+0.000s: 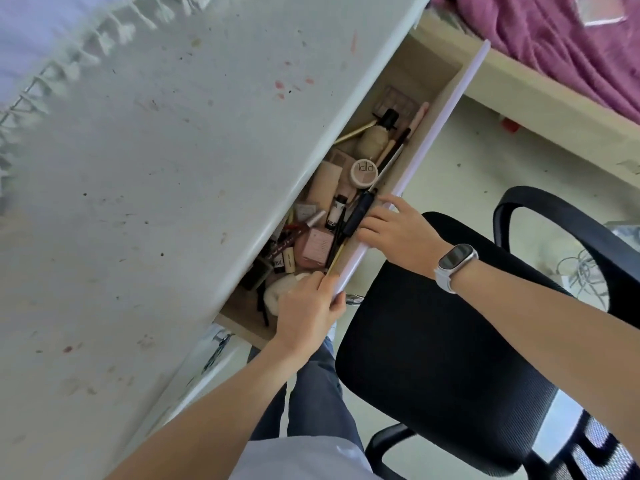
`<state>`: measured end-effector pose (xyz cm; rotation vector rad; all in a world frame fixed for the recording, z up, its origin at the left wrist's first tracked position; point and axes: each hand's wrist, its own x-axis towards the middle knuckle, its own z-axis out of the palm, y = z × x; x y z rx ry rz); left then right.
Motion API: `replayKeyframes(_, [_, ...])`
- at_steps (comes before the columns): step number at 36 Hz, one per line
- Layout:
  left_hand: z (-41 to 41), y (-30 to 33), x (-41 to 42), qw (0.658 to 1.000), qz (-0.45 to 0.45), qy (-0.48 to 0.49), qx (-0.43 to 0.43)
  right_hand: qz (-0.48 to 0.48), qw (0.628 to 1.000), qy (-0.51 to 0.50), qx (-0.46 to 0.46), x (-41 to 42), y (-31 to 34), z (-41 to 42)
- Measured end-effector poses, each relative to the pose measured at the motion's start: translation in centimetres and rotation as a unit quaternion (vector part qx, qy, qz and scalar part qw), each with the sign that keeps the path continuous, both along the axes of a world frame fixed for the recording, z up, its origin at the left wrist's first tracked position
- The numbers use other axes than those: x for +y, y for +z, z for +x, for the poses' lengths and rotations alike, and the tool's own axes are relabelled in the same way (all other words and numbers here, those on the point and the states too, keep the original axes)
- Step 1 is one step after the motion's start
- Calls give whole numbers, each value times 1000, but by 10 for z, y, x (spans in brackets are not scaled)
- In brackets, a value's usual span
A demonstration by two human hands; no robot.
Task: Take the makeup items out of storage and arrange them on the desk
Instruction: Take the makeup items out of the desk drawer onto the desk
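Both your hands are on the white front panel of the drawer (408, 157), which stands pulled out from under the worktop (145, 188). Your left hand (308, 306) grips the near end of that panel, fingers curled over its top edge beside a thin yellow pencil (335, 259). Your right hand (394, 232), with a watch (455, 259) on its wrist, lies over the panel's middle, its fingers curled over the rim and touching a dark slim tube (358, 213) just inside.

The makeup items are all in the drawer: a round compact (363, 171) near the centre, a pink box (313, 249), a small white tube with a black cap (337, 211), a beige bottle with a black top (375, 138), a palette (394, 100) at the far end, and a cream puff (280, 291) next to your left hand. The worktop's pale surface carries only stains and specks.

A black office chair (450, 358) stands just beside the drawer, under your right arm, and a purple blanket (561, 39) lies on the bed beyond.
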<state>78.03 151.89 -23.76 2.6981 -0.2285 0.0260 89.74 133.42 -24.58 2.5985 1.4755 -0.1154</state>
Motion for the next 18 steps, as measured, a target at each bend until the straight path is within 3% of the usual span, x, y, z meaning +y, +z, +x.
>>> replayKeyframes(13, [-6,-14,-16,999,19,-21,16,37,999,-29,21,-17,-12,-10])
replayKeyframes(18, [-9,-17,-6,997,-39,-32,63,44,996,-57,52,-13,-8,-14])
